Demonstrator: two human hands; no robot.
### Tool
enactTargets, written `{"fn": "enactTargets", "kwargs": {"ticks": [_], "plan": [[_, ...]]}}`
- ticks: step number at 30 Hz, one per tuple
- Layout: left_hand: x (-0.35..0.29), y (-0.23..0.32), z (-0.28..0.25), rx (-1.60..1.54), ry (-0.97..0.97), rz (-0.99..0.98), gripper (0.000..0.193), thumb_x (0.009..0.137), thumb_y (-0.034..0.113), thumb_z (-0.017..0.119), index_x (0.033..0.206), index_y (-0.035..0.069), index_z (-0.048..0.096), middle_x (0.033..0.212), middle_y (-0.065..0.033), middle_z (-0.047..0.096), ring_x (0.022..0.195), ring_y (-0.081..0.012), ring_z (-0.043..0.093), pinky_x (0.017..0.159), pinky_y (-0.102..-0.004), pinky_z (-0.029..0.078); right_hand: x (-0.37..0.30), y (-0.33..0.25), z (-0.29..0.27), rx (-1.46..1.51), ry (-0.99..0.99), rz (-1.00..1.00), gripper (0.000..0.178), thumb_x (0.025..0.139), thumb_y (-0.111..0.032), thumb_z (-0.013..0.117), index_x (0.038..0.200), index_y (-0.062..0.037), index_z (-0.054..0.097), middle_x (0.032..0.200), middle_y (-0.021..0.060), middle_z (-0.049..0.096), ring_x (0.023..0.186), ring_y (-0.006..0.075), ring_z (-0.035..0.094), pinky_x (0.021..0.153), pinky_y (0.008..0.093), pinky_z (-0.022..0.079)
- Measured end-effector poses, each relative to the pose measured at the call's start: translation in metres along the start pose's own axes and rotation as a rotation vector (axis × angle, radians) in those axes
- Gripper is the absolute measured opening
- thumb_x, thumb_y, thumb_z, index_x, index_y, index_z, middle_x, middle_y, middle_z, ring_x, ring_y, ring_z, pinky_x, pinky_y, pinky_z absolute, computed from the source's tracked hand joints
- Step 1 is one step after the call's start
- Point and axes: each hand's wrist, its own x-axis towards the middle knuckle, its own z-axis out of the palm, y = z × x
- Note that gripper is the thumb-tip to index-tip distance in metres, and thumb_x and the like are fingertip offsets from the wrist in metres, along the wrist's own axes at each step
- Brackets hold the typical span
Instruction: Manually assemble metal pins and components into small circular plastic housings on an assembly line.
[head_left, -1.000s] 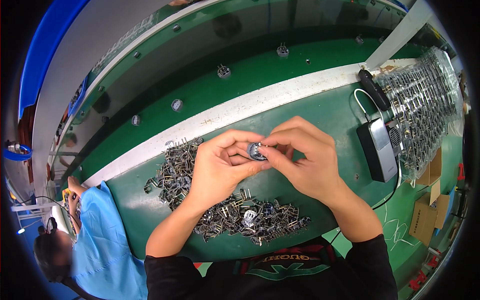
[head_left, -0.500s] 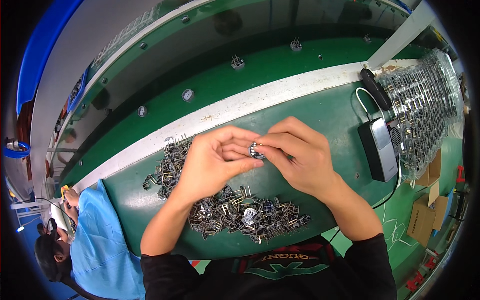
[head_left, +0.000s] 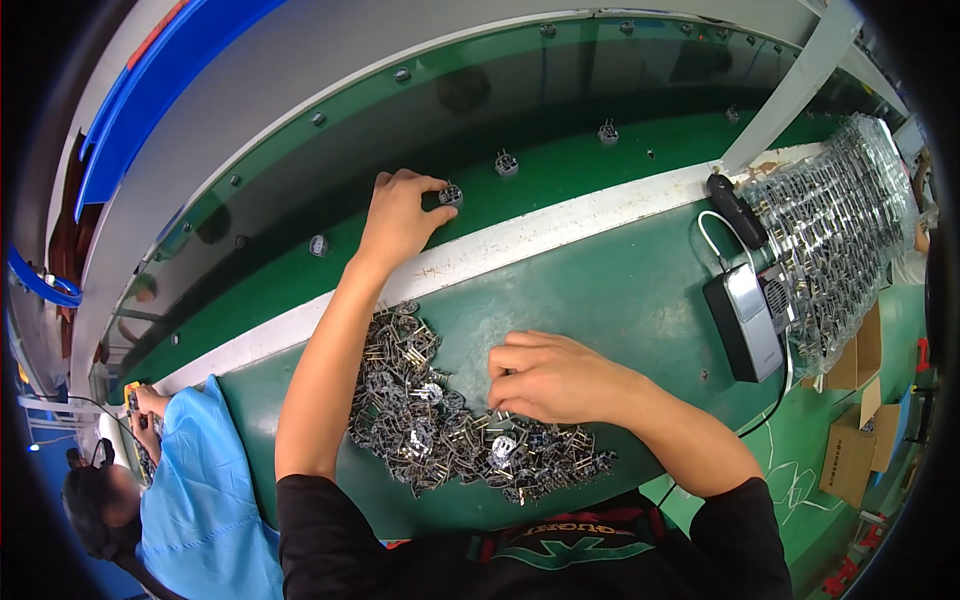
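Note:
My left hand [head_left: 405,215] reaches across the white ledge to the green belt. Its thumb and index finger are closed on a small grey round housing [head_left: 451,196] with dark parts and pins on top. My right hand [head_left: 545,378] hovers over the bench at the upper edge of a pile of small round circuit boards with metal pins [head_left: 440,440]. The right fingers are curled together, and whatever may be between them is hidden.
More grey housings [head_left: 507,164] sit spaced along the belt [head_left: 560,190]. To the right are a black-and-grey device [head_left: 745,322] with cables and stacked clear trays [head_left: 830,240] of parts. Cardboard boxes [head_left: 850,455] stand below. A person in blue [head_left: 205,480] works at left.
My hands have moved apart from the round board they both held. The left has gone up to a housing on the belt; the right has dropped to the pile. The view has shifted slightly.

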Motion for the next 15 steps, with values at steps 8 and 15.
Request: {"fn": "enactTargets", "kwargs": {"ticks": [8,15], "plan": [[-0.022,-0.016,-0.036,-0.14,-0.153,-0.235,0.038,0.077,0.016,0.082,0.112,0.003,0.075,0.114,-0.0161,0.07,0.088,-0.0262,0.068,0.086,-0.0362,0.054,0.0,0.014,-0.016,-0.578,0.198,0.016,0.012,0.074,-0.012,0.074,0.08,-0.0077,0.065,0.087,0.0004,0.057,0.081,0.0198,0.056,0.07,0.0316,0.052],[-0.044,0.01,-0.049,-0.318,-0.076,-0.195,0.033,0.077,0.011,0.08,0.108,0.0,0.074,0.092,-0.0083,0.076,0.071,-0.0165,0.067,0.068,-0.0335,0.053,0.008,0.022,0.007,-0.466,0.298,0.0,0.019,0.075,-0.018,0.079,0.078,-0.0073,0.063,0.085,0.0017,0.055,0.086,0.0213,0.054,0.073,0.0337,0.048]]}}
